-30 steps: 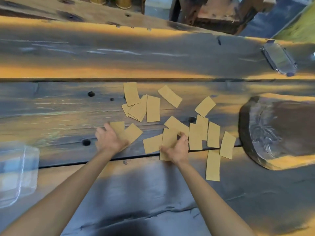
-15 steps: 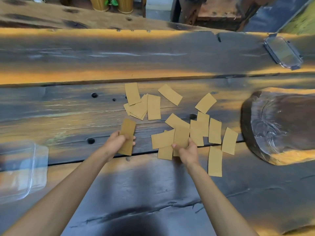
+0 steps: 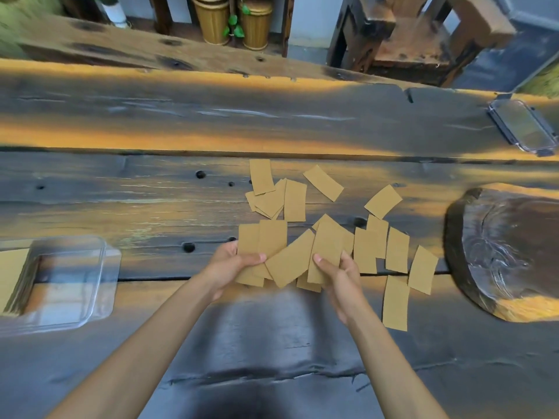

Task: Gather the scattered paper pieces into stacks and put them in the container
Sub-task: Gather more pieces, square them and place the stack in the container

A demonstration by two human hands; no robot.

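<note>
Several brown paper rectangles lie scattered on the dark wooden table (image 3: 121,207). A loose cluster (image 3: 276,195) sits above my hands, and more pieces (image 3: 396,252) lie to the right. My left hand (image 3: 230,264) grips a small fan of paper pieces (image 3: 266,240) by its lower edge. My right hand (image 3: 338,273) holds other pieces (image 3: 326,246) that overlap the left fan. A clear plastic container (image 3: 75,282) rests at the left, with a stack of paper pieces (image 3: 12,276) inside at its left end.
A clear lid with dark clips (image 3: 523,128) lies at the far right of the table. A dark round wooden slab (image 3: 508,252) sits at the right. Beyond the table stand two woven baskets (image 3: 233,21) and a wooden stool (image 3: 417,34).
Both hands have lifted pieces off the table and brought them together into an overlapping fan. The view has shifted so that more of the container shows at the left.
</note>
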